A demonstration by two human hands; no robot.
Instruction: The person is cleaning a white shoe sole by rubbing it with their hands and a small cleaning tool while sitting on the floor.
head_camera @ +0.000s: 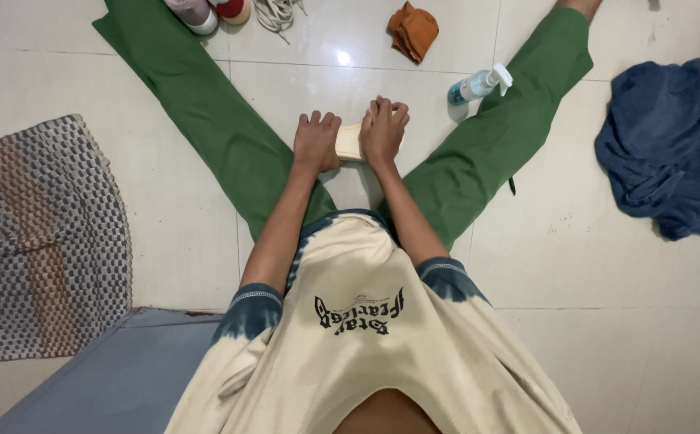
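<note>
We sit on the white tiled floor with our legs in green trousers spread wide, and both hands meet between them. Our left hand lies palm down with the fingers slightly spread, pressing on the left end of a pale cream folded cloth. Our right hand rests on the cloth's right end, fingers curled down over it. The cloth lies flat on the tile, mostly hidden beneath the two hands.

At about two o'clock from the hands, a clear spray bottle with a white nozzle lies against our right leg. At twelve o'clock, a crumpled orange cloth sits well apart. At eleven o'clock, a shoe and loose laces sit at the top edge. At three o'clock, a heap of blue fabric lies far off. At nine o'clock, a woven mat lies on the floor.
</note>
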